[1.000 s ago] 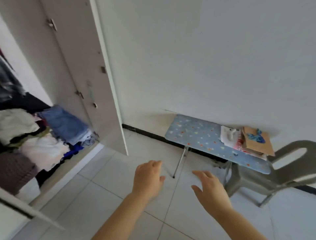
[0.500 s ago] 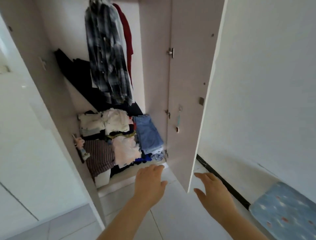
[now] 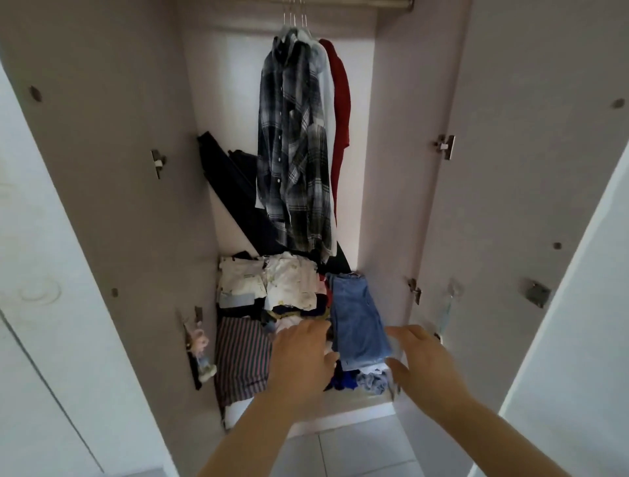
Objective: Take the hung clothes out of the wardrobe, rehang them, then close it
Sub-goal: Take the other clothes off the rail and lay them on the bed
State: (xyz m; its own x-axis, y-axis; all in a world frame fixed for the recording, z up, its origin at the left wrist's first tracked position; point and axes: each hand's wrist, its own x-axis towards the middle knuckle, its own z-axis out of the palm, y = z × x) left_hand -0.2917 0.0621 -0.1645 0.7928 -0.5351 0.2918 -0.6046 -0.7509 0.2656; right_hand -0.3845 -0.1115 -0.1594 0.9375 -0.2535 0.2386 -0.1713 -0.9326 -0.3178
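Note:
The wardrobe (image 3: 391, 143) stands open straight ahead. From its top rail (image 3: 343, 2) hang a dark plaid shirt (image 3: 292, 149), a pale garment (image 3: 325, 85) behind it and a red garment (image 3: 342, 102) at the right, all on wire hangers (image 3: 294, 18). My left hand (image 3: 299, 361) and my right hand (image 3: 425, 364) are stretched out, fingers straight, in front of the folded clothes at the bottom. Neither hand holds anything. Both are well below the hung clothes.
Folded clothes fill the wardrobe floor: blue jeans (image 3: 357, 320), white pieces (image 3: 289, 282), a striped piece (image 3: 241, 357). A dark cloth (image 3: 235, 194) slants across the back. The left door (image 3: 112, 204) and right door (image 3: 510, 170) stand open. White tiles (image 3: 357, 449) lie below.
The view has swung left from the ironing board and chair to face the wardrobe squarely. Both hands stayed outstretched and open in front of me.

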